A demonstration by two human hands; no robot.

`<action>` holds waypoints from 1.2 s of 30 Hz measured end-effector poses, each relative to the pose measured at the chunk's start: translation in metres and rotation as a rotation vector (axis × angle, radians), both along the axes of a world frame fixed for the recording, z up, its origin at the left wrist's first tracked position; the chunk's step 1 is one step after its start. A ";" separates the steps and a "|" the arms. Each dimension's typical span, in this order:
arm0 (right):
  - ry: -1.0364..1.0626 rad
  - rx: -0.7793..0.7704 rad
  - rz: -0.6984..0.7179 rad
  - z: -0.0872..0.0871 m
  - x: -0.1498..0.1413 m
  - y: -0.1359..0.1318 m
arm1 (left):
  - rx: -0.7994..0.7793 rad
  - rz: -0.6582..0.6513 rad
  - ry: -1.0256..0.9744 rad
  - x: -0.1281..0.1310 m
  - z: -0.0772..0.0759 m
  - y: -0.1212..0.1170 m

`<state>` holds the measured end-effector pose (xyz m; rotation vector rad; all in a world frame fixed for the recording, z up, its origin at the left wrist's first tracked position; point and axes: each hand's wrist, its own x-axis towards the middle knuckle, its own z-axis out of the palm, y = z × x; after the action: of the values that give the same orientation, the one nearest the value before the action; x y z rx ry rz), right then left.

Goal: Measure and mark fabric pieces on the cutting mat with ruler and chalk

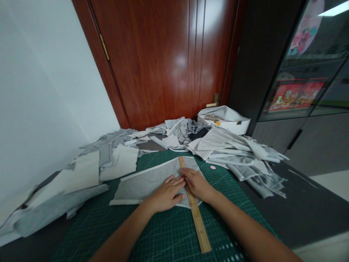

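A piece of grey fabric with pale edges lies spread on the green cutting mat. Across its right part runs a wooden ruler, its near end reaching past the fabric toward me. My left hand rests flat on the fabric just left of the ruler, fingers stretched out and thumb apart. From the right, my right hand reaches over the ruler, its fingers bent together across the upper part and closed on it. The fingertips of both hands meet at the ruler, and the right thumb is mostly hidden.
Beside the fabric is a small pink oval piece. Cut grey fabric pieces are piled on the right, with more fabric at the left. A white box stands at the back, before a brown door.
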<state>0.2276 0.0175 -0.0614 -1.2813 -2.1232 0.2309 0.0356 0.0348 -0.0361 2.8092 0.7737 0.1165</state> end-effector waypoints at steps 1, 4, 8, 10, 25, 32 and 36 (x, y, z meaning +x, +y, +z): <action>-0.028 -0.007 0.004 -0.002 -0.001 0.001 | 0.004 0.019 -0.026 0.000 -0.001 -0.001; -0.102 -0.009 -0.031 -0.006 -0.004 0.000 | 0.033 0.089 -0.126 -0.003 -0.009 -0.001; -0.178 -0.005 -0.082 -0.006 -0.008 -0.003 | 0.140 0.180 -0.107 -0.003 -0.019 0.005; -0.198 -0.002 -0.093 -0.006 -0.009 -0.004 | 0.191 0.253 -0.032 0.001 -0.017 0.011; -0.200 0.035 -0.128 -0.002 -0.015 -0.008 | 0.400 0.454 0.017 0.050 -0.016 0.076; -0.183 -0.048 -0.133 0.007 -0.017 -0.018 | 0.365 0.413 0.027 0.048 -0.008 0.089; -0.193 -0.058 -0.167 0.009 -0.022 -0.024 | 0.363 0.451 0.005 0.050 -0.009 0.093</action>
<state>0.2061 -0.0067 -0.0525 -1.5615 -2.1657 0.1014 0.0854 0.1277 -0.0448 2.8974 1.5128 0.3550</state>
